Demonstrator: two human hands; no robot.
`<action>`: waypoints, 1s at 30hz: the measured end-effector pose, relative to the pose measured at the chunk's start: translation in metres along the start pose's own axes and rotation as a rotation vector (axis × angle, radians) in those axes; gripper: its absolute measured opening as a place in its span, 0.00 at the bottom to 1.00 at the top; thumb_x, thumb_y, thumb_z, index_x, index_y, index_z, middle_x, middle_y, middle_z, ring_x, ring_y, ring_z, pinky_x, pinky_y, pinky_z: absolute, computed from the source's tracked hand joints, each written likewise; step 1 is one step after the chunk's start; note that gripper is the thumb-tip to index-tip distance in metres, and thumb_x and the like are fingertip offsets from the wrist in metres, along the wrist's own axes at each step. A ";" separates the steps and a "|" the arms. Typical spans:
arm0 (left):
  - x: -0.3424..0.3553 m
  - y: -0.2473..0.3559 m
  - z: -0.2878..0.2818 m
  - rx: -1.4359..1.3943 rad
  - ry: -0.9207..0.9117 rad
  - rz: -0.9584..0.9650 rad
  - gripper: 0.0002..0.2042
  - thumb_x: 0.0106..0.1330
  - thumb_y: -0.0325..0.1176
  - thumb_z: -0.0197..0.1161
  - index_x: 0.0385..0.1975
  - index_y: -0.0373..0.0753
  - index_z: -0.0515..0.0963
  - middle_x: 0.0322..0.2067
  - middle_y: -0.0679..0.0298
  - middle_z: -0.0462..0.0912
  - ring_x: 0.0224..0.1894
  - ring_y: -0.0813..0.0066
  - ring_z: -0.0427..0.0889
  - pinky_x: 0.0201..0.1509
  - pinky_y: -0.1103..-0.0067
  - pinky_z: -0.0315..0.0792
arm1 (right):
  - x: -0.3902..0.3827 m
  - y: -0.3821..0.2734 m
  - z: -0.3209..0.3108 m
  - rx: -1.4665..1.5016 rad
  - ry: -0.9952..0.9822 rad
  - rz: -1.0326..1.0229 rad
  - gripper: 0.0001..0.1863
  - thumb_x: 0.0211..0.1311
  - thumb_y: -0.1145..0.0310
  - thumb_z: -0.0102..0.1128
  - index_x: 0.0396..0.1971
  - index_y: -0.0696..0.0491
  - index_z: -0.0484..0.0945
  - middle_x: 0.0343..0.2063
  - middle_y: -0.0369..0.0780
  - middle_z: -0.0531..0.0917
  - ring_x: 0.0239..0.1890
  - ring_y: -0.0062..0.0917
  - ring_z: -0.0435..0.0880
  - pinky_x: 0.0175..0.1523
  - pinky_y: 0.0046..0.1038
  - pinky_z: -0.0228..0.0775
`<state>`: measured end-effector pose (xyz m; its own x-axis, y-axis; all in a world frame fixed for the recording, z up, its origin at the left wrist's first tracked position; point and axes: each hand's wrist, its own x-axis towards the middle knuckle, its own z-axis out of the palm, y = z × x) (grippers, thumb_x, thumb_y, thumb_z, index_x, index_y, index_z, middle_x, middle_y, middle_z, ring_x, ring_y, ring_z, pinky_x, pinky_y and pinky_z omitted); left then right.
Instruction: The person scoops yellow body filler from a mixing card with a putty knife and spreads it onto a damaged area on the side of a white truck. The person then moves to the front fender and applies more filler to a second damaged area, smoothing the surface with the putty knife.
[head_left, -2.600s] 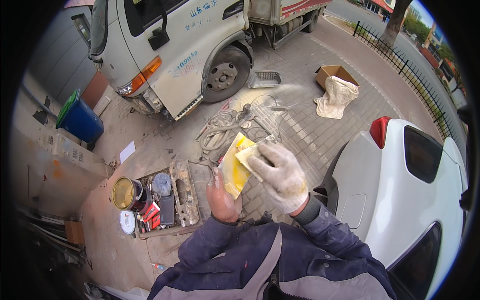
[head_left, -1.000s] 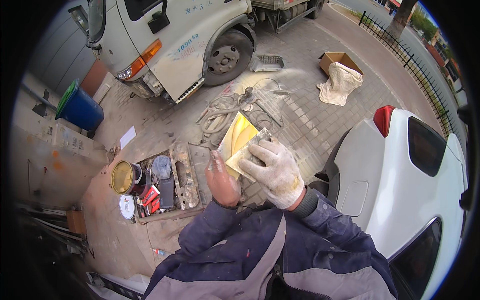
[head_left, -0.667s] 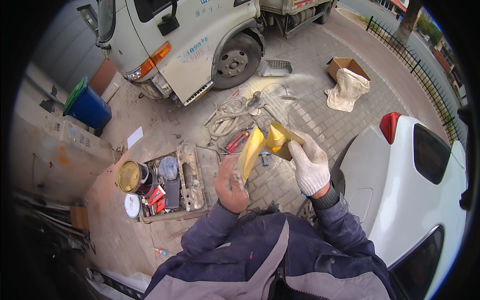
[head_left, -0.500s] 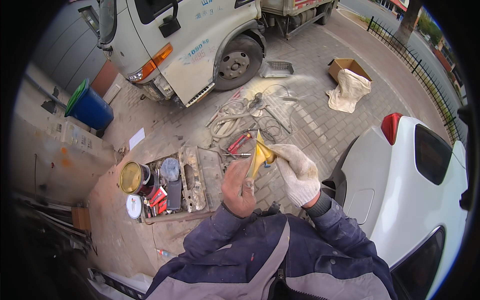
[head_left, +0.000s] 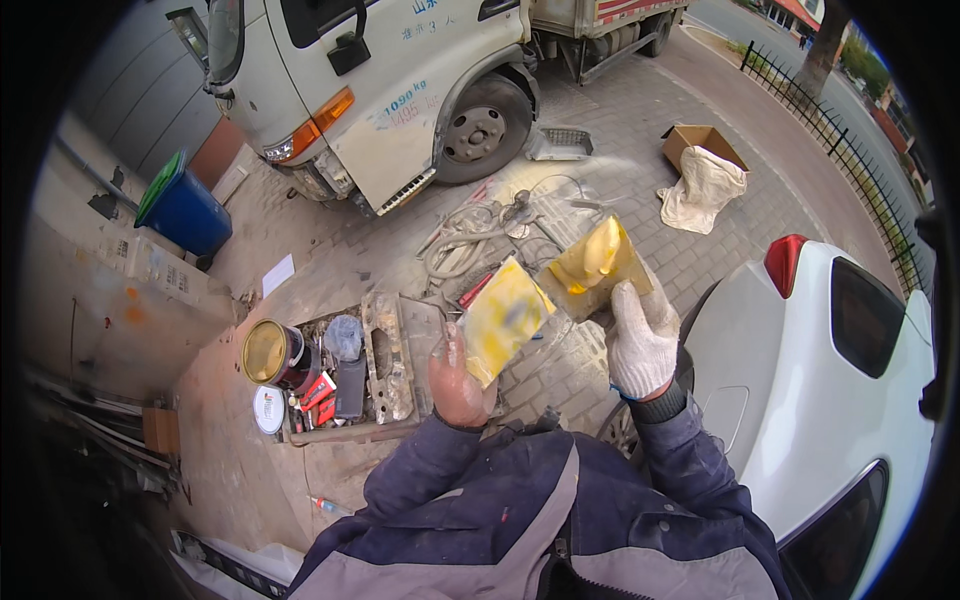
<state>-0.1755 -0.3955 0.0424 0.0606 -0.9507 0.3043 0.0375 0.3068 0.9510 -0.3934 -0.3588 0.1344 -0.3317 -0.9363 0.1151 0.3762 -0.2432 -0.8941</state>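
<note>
Outdoors on the paved ground between a white truck (head_left: 390, 150) and a white car (head_left: 745, 370), the person's hands are standing slightly apart in mid-air. The bare left hand (head_left: 463, 381) is gripping the lower end of a pale board (head_left: 500, 330), whose face is showing smeared yellow and a greyish patch; some of its fingers are hiding behind the board. The gloved right hand (head_left: 643, 343) is pinching a brownish spreader (head_left: 626, 275) by its lower edge, the thumb pressing on the near face, while a thick lump of yellow paste (head_left: 600, 250) is sitting on it. Both pieces are tilting, close beside each other.

Beneath them grey paving bricks (head_left: 550, 385) are running toward the road, with pale dust spreading near the truck's wheel (head_left: 482, 130) and a hose (head_left: 465, 257) lying coiled. At the left, on smoother ground, a cluttered tray (head_left: 350, 433) is holding red tubes (head_left: 319, 392) and a crumpled bag (head_left: 344, 338), and an open can (head_left: 265, 352) is standing at its left side. A blue bin (head_left: 187, 217) is leaning in view near the wall (head_left: 130, 285); a cardboard box (head_left: 708, 143), partly draped with pale cloth (head_left: 700, 190), is resting farther off.
</note>
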 end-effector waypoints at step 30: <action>0.009 0.037 0.014 0.294 -0.092 0.387 0.22 0.83 0.42 0.50 0.56 0.25 0.79 0.49 0.42 0.83 0.54 0.43 0.83 0.63 0.62 0.73 | -0.006 0.011 0.021 -0.889 -0.328 -0.536 0.21 0.65 0.85 0.58 0.57 0.59 0.82 0.52 0.48 0.86 0.55 0.40 0.85 0.59 0.33 0.77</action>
<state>-0.1871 -0.3930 0.0811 -0.0742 -0.7736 0.6293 -0.2542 0.6249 0.7382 -0.3696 -0.3615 0.1329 0.0306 -0.8172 0.5755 -0.5530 -0.4935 -0.6713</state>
